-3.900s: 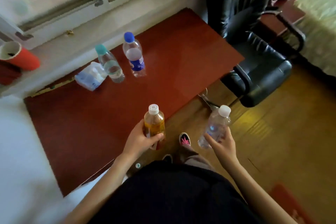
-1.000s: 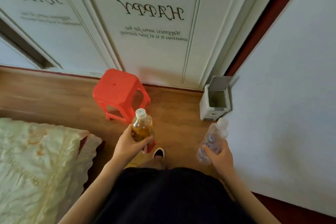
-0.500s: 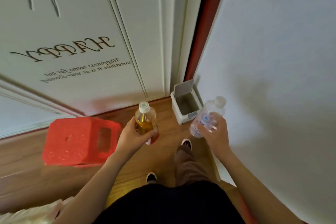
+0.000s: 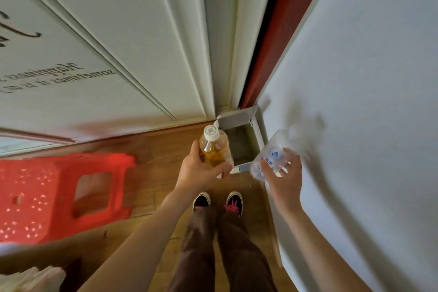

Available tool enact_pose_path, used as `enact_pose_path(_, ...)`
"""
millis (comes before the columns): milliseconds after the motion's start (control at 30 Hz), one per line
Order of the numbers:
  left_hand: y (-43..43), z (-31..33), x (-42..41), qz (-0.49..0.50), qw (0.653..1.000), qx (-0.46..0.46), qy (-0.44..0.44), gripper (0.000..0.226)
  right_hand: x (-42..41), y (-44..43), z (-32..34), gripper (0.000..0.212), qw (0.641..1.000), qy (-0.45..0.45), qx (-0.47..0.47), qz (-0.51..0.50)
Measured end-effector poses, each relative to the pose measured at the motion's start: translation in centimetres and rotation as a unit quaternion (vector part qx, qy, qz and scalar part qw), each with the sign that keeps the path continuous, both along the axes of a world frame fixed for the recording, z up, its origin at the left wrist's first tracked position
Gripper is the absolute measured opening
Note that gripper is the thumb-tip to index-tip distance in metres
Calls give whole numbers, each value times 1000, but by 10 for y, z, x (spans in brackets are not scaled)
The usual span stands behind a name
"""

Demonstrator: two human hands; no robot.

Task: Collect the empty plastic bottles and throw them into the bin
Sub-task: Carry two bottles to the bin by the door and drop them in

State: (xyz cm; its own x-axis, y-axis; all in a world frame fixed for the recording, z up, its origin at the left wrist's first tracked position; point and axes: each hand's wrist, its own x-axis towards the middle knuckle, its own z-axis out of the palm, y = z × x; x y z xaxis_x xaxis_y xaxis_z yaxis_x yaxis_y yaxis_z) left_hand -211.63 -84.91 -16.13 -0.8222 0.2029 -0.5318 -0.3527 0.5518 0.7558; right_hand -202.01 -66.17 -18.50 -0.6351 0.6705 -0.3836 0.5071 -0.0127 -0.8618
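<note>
Bin (image 4: 258, 135) nearer, bottles (image 4: 214, 149) gripped above it

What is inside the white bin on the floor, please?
The visible part of the bin shows only grey bare walls. The amber bottle and clear bottle cover its edges and bottom.

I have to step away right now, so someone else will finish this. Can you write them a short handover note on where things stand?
Left hand: shut on the amber bottle, white cap up, held just left of the bin's opening.
Right hand: shut on the clear bottle, blurred, at the bin's right front corner.
Bin: small, white, lid up, on the floor in the corner between door and wall, just ahead of the shoes. Nothing visible inside it.
Done: both bottles carried to the bin.
Left: drop both in. Other bottles, if any, are out of view.
</note>
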Motion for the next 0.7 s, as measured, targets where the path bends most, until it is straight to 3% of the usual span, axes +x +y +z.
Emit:
enact_pose_path(233,53,-180,-36,-27,999,32,-20,61,-25,21,-152,56,998,50,-23,-18)
enact_pose_path(400,83,-277,-46,-77,997,9,2,63,-22,31,-228,75,997,68,-42,-15)
enact_pose_path(567,93,-318,-50,-172,980,-74,73,69,-20,31,-256,78,997,72,-40,-6)
enact_pose_path(700,92,-324,-52,-195,972,-77,102,75,-23,30,-262,75,996,75,-40,-10)
